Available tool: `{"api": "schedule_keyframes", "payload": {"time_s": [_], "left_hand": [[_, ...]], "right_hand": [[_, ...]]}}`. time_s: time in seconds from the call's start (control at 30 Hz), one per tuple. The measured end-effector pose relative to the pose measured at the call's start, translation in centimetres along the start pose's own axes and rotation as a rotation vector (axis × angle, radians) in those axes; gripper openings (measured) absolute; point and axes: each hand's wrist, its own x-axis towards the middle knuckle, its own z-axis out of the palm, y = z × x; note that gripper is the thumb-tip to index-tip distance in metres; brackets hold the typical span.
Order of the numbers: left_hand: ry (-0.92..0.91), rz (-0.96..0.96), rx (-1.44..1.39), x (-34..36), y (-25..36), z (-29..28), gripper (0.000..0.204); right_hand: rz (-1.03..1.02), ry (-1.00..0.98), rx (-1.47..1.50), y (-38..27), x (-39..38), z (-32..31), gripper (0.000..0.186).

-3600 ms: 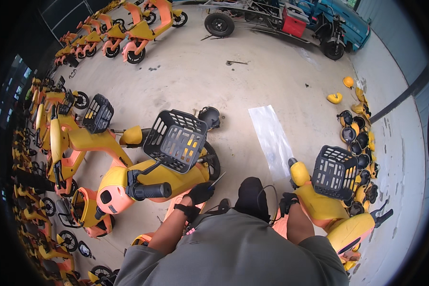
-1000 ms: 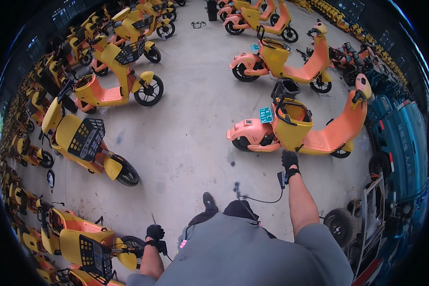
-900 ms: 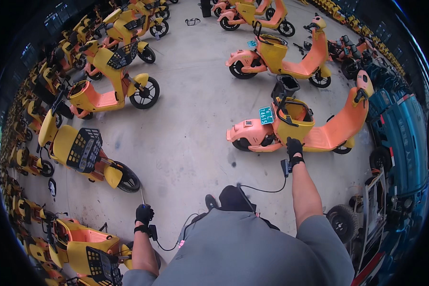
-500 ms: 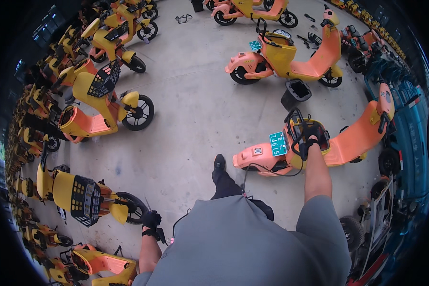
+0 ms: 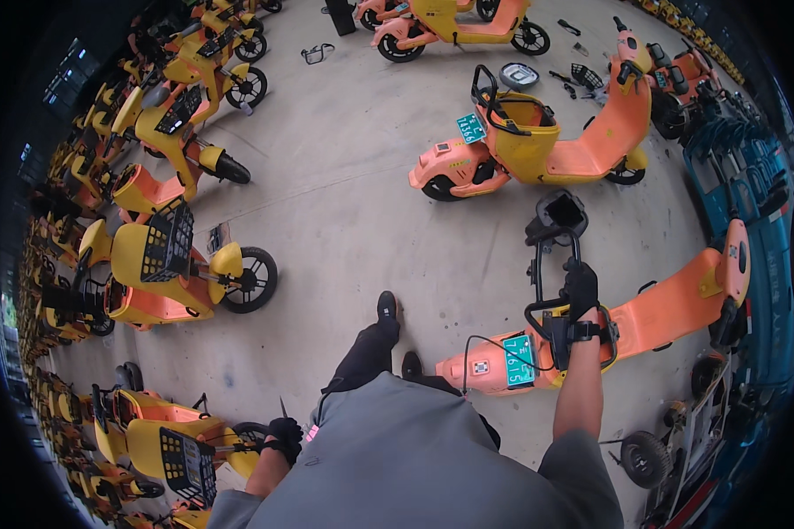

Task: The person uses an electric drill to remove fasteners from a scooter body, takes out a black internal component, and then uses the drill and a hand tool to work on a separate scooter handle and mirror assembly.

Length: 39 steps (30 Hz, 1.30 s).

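My right hand, in a black glove, is closed around a black tubular rail above the seat area of an orange and yellow electric scooter. The rail's looped end points away from me; whether its base is still joined to the scooter cannot be told. A thin black cable curves over the rear fender beside a green number plate. Low on my left, my gloved left hand is closed on a thin pointed tool like a screwdriver, its shaft upward.
Just beyond the rail, a black square bin stands on the floor. Another scooter with its seat well open is farther off. Yellow scooters line the left. A loose wheel and a blue vehicle are at right.
My right hand has moved up and away from the seat well, with the black rail raised and tilted. My view has shifted, so the scooters sit lower. The left hand still grips the tool.
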Motion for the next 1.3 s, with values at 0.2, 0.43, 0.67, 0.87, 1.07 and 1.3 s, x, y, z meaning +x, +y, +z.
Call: {"api": "schedule_keyframes", "payload": {"time_s": [0.2,0.43,0.67,0.87,1.07,1.3], "left_hand": [[0.028,-0.099,-0.584,8.5,22.7,-7.2,0.006],[-0.208,0.416,-0.178,16.8,37.3,-9.4,0.007],[0.062,0.07,-0.693,14.7,46.4,-9.3,0.01],[0.285,0.601,0.711,14.0,43.8,-5.5,0.015],[0.24,0.365,0.722,15.5,41.0,0.5,0.016],[0.395,0.432,0.6,14.1,52.8,-1.8,0.013]], "right_hand": [[-0.63,0.118,-0.217,-6.9,13.0,4.5,0.027],[-0.399,-0.018,-0.092,-18.7,26.2,11.9,0.025],[-0.397,0.128,-0.544,-25.2,38.9,19.6,0.037],[-0.365,-0.009,-0.907,-23.3,52.8,22.4,0.041],[-0.337,-0.17,-0.995,-20.7,53.9,28.0,0.059],[-0.024,-0.381,-0.636,-18.6,55.6,29.7,0.032]]}}
